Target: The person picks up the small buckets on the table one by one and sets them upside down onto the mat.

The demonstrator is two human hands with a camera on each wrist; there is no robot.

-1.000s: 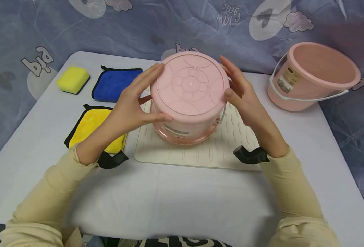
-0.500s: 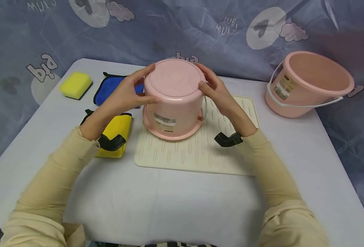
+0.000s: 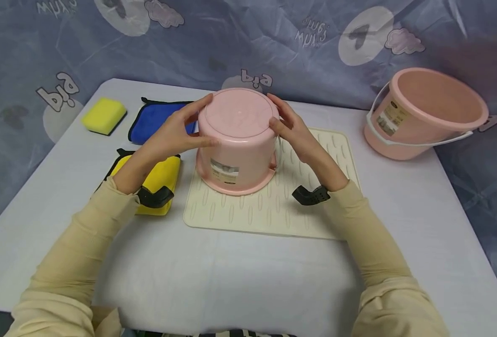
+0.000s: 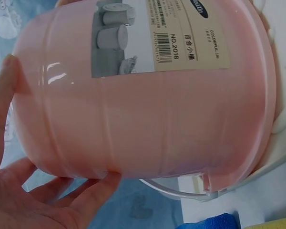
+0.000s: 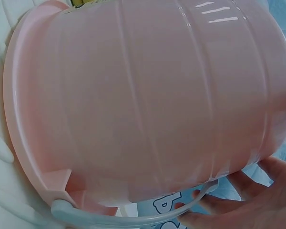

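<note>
A pink bucket (image 3: 239, 159) stands upside down, its rim on the cream ribbed mat (image 3: 252, 210). My left hand (image 3: 174, 131) grips the left side near the upturned base, thumb in front and fingers toward the back. On the right side, my right hand (image 3: 296, 133) holds the bucket the same way. The left wrist view shows a printed label (image 4: 171, 38) on its wall and the left fingers touching the wall. The white handle (image 5: 148, 220) hangs beside the right fingers in the right wrist view. The inside of the bucket is hidden.
A second pink bucket (image 3: 421, 126) stands upright at the back right. To the left lie a yellow sponge (image 3: 104, 114), a folded blue cloth (image 3: 153, 119) and a yellow cloth (image 3: 160, 180), partly behind my left forearm. A patterned curtain (image 3: 231, 37) hangs behind the table.
The upside-down bucket has come down onto the mat and shifted to the left, with both hands still on it. Over the last half second it has barely moved.
</note>
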